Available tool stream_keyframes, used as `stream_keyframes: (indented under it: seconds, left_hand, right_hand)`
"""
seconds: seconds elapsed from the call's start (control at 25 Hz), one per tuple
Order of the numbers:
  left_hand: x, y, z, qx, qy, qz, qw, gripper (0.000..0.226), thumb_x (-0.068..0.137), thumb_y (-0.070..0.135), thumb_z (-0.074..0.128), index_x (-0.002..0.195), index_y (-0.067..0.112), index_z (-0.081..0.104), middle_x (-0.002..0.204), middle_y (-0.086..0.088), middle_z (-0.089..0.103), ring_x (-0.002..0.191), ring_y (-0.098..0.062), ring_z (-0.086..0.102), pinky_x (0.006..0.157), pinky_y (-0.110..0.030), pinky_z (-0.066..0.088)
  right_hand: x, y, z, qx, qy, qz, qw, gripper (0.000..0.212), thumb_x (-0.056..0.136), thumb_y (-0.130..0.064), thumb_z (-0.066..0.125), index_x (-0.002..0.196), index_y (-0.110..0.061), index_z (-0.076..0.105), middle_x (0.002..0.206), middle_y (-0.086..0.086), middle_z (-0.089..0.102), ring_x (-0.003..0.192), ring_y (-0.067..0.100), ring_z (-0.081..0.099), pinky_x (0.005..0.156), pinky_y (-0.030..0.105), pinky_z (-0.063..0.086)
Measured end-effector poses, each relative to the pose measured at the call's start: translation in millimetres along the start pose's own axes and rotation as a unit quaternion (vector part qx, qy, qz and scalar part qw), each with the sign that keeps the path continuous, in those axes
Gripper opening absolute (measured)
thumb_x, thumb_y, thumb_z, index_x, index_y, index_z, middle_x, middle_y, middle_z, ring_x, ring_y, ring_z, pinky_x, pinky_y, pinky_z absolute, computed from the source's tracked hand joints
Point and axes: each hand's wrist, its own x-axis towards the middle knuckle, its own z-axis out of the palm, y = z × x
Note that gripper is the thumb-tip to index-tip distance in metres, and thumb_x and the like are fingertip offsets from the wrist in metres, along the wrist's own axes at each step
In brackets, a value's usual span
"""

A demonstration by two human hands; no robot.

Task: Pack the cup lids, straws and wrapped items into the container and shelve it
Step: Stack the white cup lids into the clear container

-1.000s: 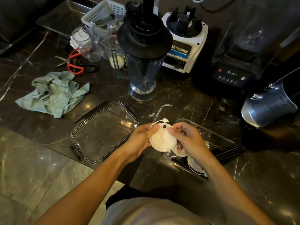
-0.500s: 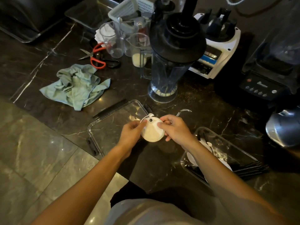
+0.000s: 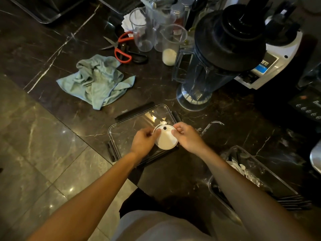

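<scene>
Both hands, left (image 3: 145,142) and right (image 3: 188,136), pinch the lid (image 3: 165,139) with fingers clamped on its rim; she should carry it level to the container (image 3: 257,164) right of it.

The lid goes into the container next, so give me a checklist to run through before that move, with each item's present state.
1. White cup lid held: ok, the left hand and right hand both pinch its rim.
2. Single lid or a nested stack: cannot tell from above.
3. Clear container open on top: ok, it stands to the right with no cover on it.
4. Room inside: cannot tell, the right forearm hides much of it; lids and black straws show inside.
5. Container cover out of the way: ok, it lies flat on the counter under the hands.
6. Path to the container: ok, bare counter between.
</scene>
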Motion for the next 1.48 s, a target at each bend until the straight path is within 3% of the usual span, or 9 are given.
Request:
stream_keyframes:
  seconds: [0.32,0.52,0.76,0.92,1.0,1.08,1.24,1.4,1.48]
  left_hand:
    - [-3.0,11.6,46.9,0.045,-0.090,0.032,0.994,0.027,0.102,0.034,0.061,0.116,0.018,0.077,0.098,0.004,0.076,0.094,-0.012,0.070,0.075,-0.022,0.051]
    - [0.6,22.7,49.7,0.119,-0.035,0.108,0.986,0.025,0.101,0.029,0.064,0.120,0.016,0.074,0.104,0.002,0.076,0.090,-0.004,0.067,0.067,-0.008,0.049]
    - [8.3,18.8,51.0,0.164,-0.026,0.091,0.982,0.030,0.095,0.031,0.071,0.120,0.014,0.071,0.102,0.004,0.072,0.103,-0.016,0.070,0.071,-0.010,0.047]
    - [3.9,32.7,53.2,0.207,0.004,0.100,0.973,0.050,0.093,0.039,0.070,0.136,0.018,0.055,0.131,-0.005,0.060,0.118,-0.016,0.055,0.085,-0.029,0.045]
    - [-8.1,55.4,63.2,0.191,-0.004,0.132,0.973,0.048,0.092,0.038,0.072,0.134,0.019,0.058,0.131,-0.005,0.060,0.114,-0.013,0.056,0.087,-0.031,0.046]
    - [-24.5,79.0,79.4,0.167,-0.057,0.182,0.967,0.035,0.090,0.034,0.075,0.122,0.023,0.067,0.113,-0.001,0.068,0.099,-0.013,0.066,0.086,-0.034,0.055]
    - [-56.5,104.9,127.3,0.222,-0.217,0.294,0.904,0.033,0.088,0.024,0.078,0.120,0.024,0.070,0.097,0.005,0.068,0.082,-0.012,0.066,0.083,-0.038,0.058]
    - [-77.4,110.2,175.9,0.410,-0.305,0.404,0.759,0.047,0.091,0.022,0.072,0.137,0.023,0.062,0.132,0.001,0.063,0.121,-0.021,0.061,0.099,-0.034,0.049]
    - [-81.8,103.6,192.4,0.479,-0.323,0.428,0.695,0.055,0.090,0.020,0.071,0.143,0.024,0.056,0.143,-0.001,0.055,0.133,-0.024,0.052,0.107,-0.036,0.043]
  right_hand:
    - [-19.1,27.2,-36.4,-0.078,0.031,0.070,0.994,0.016,0.095,-0.025,0.056,0.097,-0.014,0.067,0.088,0.003,0.067,0.087,0.023,0.065,0.080,0.045,0.055]
    - [-20.4,31.7,-44.5,-0.065,0.057,0.024,0.996,0.016,0.097,-0.024,0.060,0.101,-0.015,0.073,0.091,0.005,0.074,0.088,0.021,0.070,0.081,0.048,0.059]
    - [-21.8,25.3,-36.9,-0.164,0.106,-0.019,0.981,0.029,0.100,-0.028,0.064,0.123,-0.012,0.070,0.120,0.010,0.062,0.106,0.026,0.065,0.093,0.041,0.055]
    - [-46.7,18.1,-56.6,-0.130,0.142,-0.049,0.980,0.027,0.099,-0.028,0.065,0.122,-0.015,0.070,0.115,0.005,0.066,0.102,0.022,0.067,0.090,0.040,0.056]
    - [-73.8,23.3,-79.1,-0.104,0.201,-0.044,0.973,0.024,0.100,-0.027,0.065,0.121,-0.017,0.071,0.111,0.002,0.072,0.099,0.018,0.069,0.087,0.037,0.057]
    - [-108.3,38.8,-100.9,-0.068,0.254,-0.011,0.965,0.024,0.100,-0.026,0.067,0.121,-0.018,0.071,0.108,0.000,0.074,0.099,0.015,0.069,0.087,0.035,0.057]
    - [-176.1,85.9,-124.5,-0.036,0.260,0.091,0.961,0.013,0.097,-0.025,0.070,0.110,-0.022,0.072,0.092,-0.008,0.071,0.084,0.011,0.069,0.072,0.028,0.052]
    - [-215.5,123.8,-121.2,-0.082,0.205,0.163,0.962,0.012,0.091,-0.036,0.072,0.096,-0.025,0.070,0.088,-0.004,0.072,0.084,0.018,0.070,0.068,0.034,0.051]
    - [-227.2,132.1,-115.7,-0.129,0.166,0.193,0.958,0.020,0.088,-0.033,0.070,0.106,-0.025,0.069,0.109,0.001,0.071,0.099,0.024,0.068,0.077,0.036,0.051]
